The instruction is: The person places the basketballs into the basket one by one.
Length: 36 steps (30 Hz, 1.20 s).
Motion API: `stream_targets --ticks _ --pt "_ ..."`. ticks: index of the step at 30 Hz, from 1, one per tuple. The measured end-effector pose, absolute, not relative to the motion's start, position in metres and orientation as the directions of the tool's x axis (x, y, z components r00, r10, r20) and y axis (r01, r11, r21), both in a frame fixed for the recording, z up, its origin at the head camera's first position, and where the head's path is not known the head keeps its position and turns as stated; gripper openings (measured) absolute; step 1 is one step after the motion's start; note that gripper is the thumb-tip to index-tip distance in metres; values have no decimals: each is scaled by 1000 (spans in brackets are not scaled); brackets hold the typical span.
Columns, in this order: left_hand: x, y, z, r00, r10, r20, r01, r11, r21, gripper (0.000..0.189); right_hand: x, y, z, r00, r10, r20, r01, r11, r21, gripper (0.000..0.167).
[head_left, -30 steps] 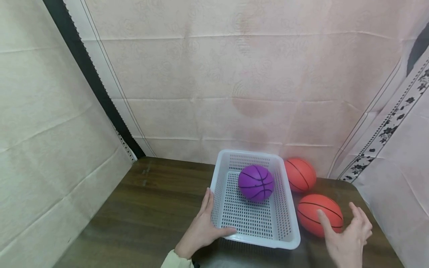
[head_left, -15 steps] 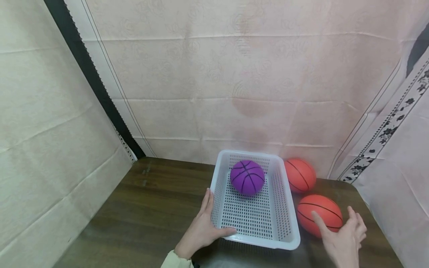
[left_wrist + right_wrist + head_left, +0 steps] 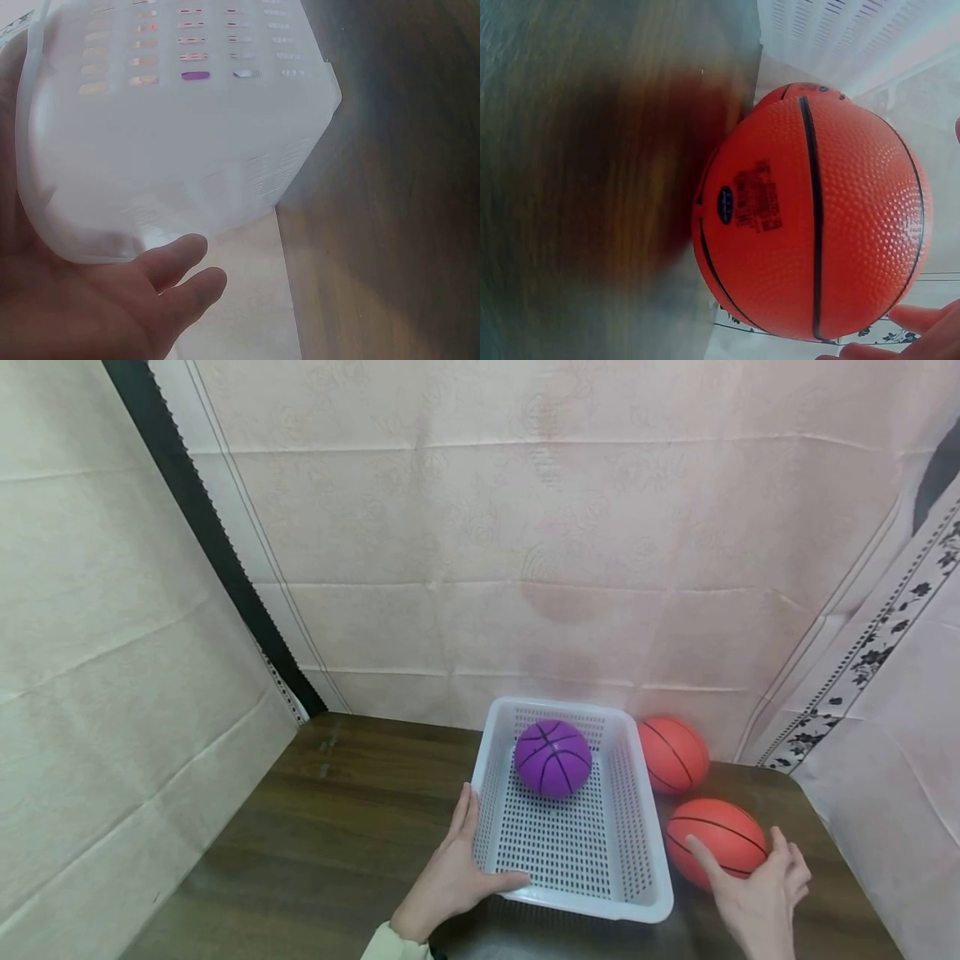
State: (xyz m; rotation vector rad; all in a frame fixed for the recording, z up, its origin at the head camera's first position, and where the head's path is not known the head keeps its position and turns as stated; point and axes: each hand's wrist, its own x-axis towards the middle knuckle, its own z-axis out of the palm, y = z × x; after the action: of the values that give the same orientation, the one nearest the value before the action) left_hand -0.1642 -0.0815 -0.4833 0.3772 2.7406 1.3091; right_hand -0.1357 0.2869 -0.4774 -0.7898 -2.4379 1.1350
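My left hand (image 3: 461,877) holds the near left corner of a white perforated plastic basket (image 3: 577,906), thumb over the rim and fingers along the outer side. From beneath, the left wrist view shows two fingertips (image 3: 196,247) beside the basket wall (image 3: 187,142). A small purple basketball (image 3: 553,758) lies inside, towards the back. My right hand (image 3: 761,893) is spread about the nearer red basketball (image 3: 716,835), thumb in front and fingers at its right side. In the right wrist view, fingertips (image 3: 911,315) are right at the edge of this ball (image 3: 802,217).
A second red basketball (image 3: 672,753) sits behind the nearer one, against the basket's right side. All stand on a dark wooden table (image 3: 337,835). Pale cloth (image 3: 555,543) hangs behind the table and along both sides.
The purple basketball has rolled back and left inside the basket, then come to rest. My right hand has moved left, closer around the nearer red basketball. The left hand keeps its place.
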Motion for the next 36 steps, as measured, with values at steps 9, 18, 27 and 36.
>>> stream_targets --ticks 9,18,27,36 --pt "-165 -81 -484 -967 255 28 182 605 775 132 -141 286 -482 -794 607 32 368 522 -770 125" --pt "-166 -81 -485 -965 259 35 190 602 776 133 -144 286 -490 -795 605 45 346 514 -785 129" --pt "-165 -81 -485 -965 259 36 190 602 776 133 -147 286 -492 -790 609 69 325 511 -796 133" --pt "-165 -81 -486 -966 256 30 182 593 785 130 -151 286 -495 -795 605 35 343 496 -798 136"
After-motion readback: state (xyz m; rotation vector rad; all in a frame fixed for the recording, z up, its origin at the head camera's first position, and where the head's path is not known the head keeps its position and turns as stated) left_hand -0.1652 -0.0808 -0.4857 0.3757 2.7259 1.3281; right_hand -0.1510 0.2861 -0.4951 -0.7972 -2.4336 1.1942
